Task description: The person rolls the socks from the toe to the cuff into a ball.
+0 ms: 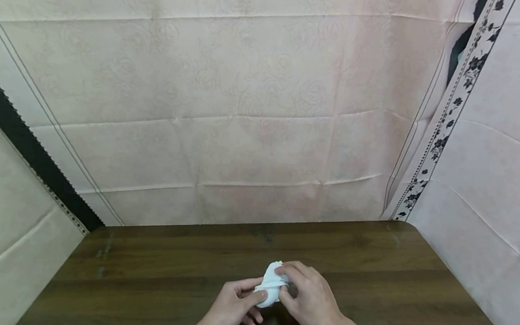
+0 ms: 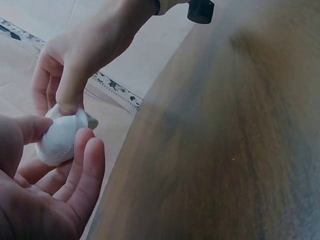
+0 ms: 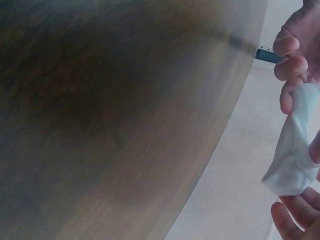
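Observation:
A bunched, rolled white sock (image 1: 271,286) is held between both hands above the front part of the table. My left hand (image 1: 231,304) pinches its left side between thumb and fingers. At the opposite side my right hand (image 1: 310,297) grips the fabric, its thumb pressed into the fold in the left wrist view. That view shows fine knit on the rounded sock (image 2: 59,140) and a small greyish bit at its far edge. Seen from the right wrist, the sock (image 3: 295,150) looks longer and twisted, stretched between the hands.
Beneath the hands lies a dark brown wooden table (image 1: 162,272) with rounded far corners. Pale patterned cloth (image 1: 246,104) hangs behind it, and more cloth (image 1: 493,203) lines both sides. A black strip (image 1: 34,148) runs down the left corner.

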Action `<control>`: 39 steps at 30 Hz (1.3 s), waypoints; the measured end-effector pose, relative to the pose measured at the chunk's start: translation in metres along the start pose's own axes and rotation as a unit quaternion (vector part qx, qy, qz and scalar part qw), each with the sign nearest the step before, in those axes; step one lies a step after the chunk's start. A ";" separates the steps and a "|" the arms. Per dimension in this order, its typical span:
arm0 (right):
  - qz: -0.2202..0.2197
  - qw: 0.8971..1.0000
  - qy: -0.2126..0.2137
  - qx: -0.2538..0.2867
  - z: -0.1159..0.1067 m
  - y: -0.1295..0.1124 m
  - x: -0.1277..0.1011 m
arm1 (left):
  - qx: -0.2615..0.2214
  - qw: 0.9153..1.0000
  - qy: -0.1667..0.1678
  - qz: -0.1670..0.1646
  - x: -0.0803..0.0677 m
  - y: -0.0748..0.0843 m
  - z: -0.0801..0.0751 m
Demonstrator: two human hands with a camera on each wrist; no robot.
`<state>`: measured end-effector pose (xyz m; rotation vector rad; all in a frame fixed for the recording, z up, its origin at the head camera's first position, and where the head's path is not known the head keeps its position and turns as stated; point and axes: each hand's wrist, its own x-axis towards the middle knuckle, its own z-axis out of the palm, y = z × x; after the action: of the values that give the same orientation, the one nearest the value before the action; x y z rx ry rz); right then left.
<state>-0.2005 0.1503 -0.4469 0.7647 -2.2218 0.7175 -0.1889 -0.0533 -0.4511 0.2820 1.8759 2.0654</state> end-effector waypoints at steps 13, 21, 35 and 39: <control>-0.039 0.998 0.041 -0.030 -0.002 0.009 0.004 | -0.003 1.000 0.008 0.017 -0.001 0.000 -0.004; -0.048 0.997 0.055 0.003 -0.007 0.017 0.004 | 0.006 0.999 -0.003 0.033 -0.001 0.000 -0.006; 0.093 0.982 0.004 0.164 -0.009 0.013 0.003 | 0.045 0.997 -0.029 0.050 0.001 0.000 -0.013; 0.147 0.967 -0.024 0.208 -0.011 0.010 0.004 | 0.068 0.995 -0.042 0.057 0.000 0.001 -0.017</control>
<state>-0.2052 0.1633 -0.4398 0.6558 -2.2822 1.3545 -0.1950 -0.0695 -0.4515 0.5134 1.9956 1.9662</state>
